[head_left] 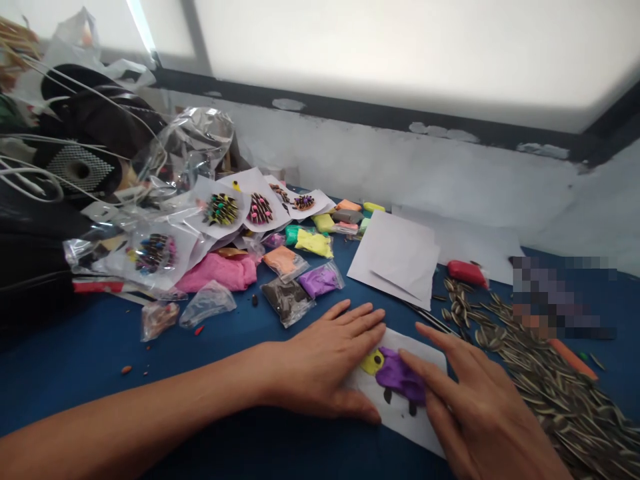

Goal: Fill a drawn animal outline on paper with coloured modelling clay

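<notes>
A small sheet of white paper [417,437] lies on the blue table, bearing a flat animal figure. Its body is purple clay [400,375], its head is yellow clay [371,364] with a dark eye, and two dark feet show below. My left hand [325,363] rests flat on the paper's left part, fingers stretched out beside the yellow head. On the right, my right hand [485,407] has its fingers apart, and a fingertip touches the purple clay's upper right. Part of the body's right edge is hidden by that hand.
Striped sunflower seeds [540,387] are heaped at the right, near a red clay packet [467,273]. White sheets [395,257] lie behind the hands. Bagged grey clay [287,300] and purple clay [321,279] sit mid-table. Seed-and-clay figures [223,210] on paper and a black bag [30,247] are left.
</notes>
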Available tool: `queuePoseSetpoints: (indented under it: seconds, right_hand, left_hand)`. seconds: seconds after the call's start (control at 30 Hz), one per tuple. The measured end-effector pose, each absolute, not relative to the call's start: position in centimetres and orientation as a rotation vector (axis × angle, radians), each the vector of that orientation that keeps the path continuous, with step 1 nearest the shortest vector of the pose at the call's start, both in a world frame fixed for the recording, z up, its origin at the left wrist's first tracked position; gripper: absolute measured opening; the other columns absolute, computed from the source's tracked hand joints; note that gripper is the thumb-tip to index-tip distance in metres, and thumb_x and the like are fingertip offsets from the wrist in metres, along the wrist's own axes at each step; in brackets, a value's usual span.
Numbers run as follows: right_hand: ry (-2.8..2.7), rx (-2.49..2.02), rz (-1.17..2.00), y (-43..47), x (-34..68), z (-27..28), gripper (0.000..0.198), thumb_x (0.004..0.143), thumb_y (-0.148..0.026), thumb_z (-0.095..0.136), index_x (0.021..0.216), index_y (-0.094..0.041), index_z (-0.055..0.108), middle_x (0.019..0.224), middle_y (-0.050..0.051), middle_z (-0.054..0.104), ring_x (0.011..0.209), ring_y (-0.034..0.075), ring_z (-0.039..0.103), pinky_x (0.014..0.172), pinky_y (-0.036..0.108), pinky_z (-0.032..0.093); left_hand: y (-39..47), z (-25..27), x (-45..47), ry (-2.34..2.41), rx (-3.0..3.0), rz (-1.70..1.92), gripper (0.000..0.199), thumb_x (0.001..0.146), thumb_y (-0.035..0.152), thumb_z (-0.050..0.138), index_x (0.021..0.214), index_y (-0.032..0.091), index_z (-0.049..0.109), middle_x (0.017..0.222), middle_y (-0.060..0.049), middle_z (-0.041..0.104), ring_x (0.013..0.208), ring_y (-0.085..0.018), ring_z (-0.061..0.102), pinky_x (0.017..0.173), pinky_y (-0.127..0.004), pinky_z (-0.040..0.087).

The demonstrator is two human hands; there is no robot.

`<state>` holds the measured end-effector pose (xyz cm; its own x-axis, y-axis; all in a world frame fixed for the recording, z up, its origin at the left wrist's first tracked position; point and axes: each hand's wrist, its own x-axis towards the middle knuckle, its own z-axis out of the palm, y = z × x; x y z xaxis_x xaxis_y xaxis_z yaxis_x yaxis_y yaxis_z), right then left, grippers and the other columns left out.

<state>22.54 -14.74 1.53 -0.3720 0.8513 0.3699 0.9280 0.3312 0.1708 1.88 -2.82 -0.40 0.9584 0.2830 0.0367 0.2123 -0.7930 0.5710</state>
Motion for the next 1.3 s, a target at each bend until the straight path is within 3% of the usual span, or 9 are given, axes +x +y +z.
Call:
queuePoseSetpoints:
  seconds: [0.23,0.73,1.03,1.3]
  right_hand:
    - [-2.422,-1.588,-0.546,-14.9,23.1,1.0,0.043,0.079,-0.013,0.048,0.115,-0.023,0.069,0.123,0.017,0.063,0.108,0.027,0.064,0.078,0.042,0.059]
    - [-2.33,-1.636,-0.43,-15.1,24.0,0.5,0.041,0.086,-0.012,0.046,0.123,-0.02,0.062,0.13,0.015,0.059,0.118,0.022,0.058,0.088,0.039,0.055]
    - [-2.446,-1.588,-0.44,-14.8,24.1,-1.0,0.056,0.078,-0.01,0.051,0.131,-0.024,0.059,0.135,0.015,0.057,0.121,0.028,0.057,0.088,0.043,0.056]
    - [-2.343,-1.732,-0.482,-15.2,24.4,1.0,0.041,0.087,-0.014,0.047,0.124,-0.02,0.064,0.135,0.016,0.054,0.121,0.028,0.056,0.09,0.046,0.054]
  left_hand:
    - [-2.9,0.1,1.9,0.359,2.496,0.137,0.089,0.085,0.065,0.054,0.152,0.013,0.027,0.159,-0.015,0.014,0.149,-0.028,0.007,0.121,-0.048,0.004]
    - [-2.8,0.3,1.9,0.362,2.452,0.13,0.087,0.085,0.064,0.055,0.152,0.017,0.026,0.16,-0.013,0.012,0.149,-0.027,0.007,0.121,-0.048,0.002]
    - [-2.8,0.2,1.9,0.356,2.469,0.114,0.087,0.086,0.064,0.053,0.153,0.016,0.025,0.16,-0.013,0.01,0.149,-0.027,0.006,0.121,-0.046,0.001]
    - [-2.9,0.2,1.8,0.352,2.493,0.131,0.088,0.087,0.064,0.052,0.154,0.017,0.022,0.16,-0.014,0.01,0.149,-0.028,0.006,0.121,-0.047,0.001]
